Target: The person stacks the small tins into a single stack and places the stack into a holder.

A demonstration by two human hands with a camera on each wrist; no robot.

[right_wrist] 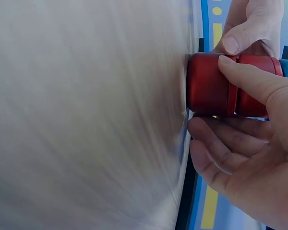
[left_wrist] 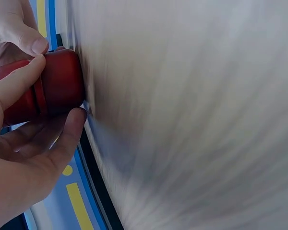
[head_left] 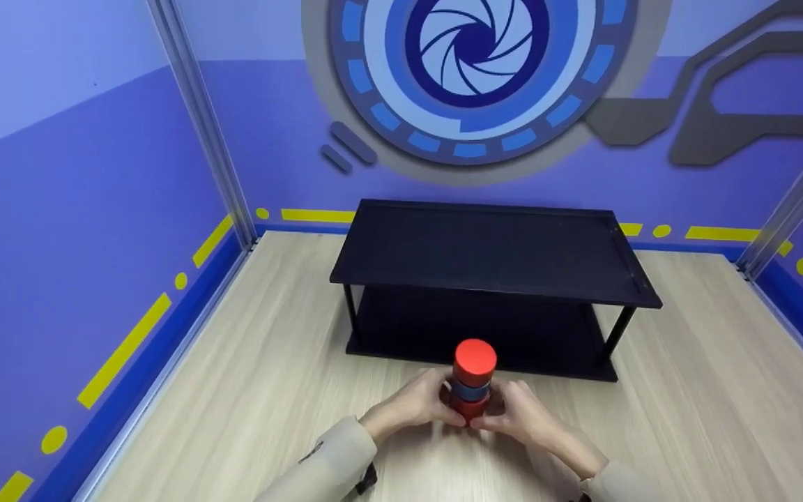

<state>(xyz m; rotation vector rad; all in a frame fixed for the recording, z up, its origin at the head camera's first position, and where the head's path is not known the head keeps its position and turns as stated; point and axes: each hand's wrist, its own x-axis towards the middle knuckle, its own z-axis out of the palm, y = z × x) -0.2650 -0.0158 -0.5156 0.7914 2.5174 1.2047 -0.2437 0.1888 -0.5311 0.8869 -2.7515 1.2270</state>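
A red cylindrical container (head_left: 475, 358) with a blue band round its middle stands upright at the front edge of the black two-tier rack. My left hand (head_left: 419, 402) holds it from the left, thumb at the front and fingers curled round the side. From the right, my right hand (head_left: 521, 413) grips it the same way, and the two thumbs come close together low on its front. In the left wrist view the red lower part (left_wrist: 62, 81) shows a groove and a rounded base. Its base (right_wrist: 199, 84) appears at the tabletop in the right wrist view.
The black rack (head_left: 485, 251) has a rimmed top shelf, a lower shelf (head_left: 429, 321) and thin posts. It stands on a pale wood table (head_left: 290, 314). Purple-blue printed walls (head_left: 81, 209) with metal corner posts (head_left: 206, 125) enclose the table at the back and sides.
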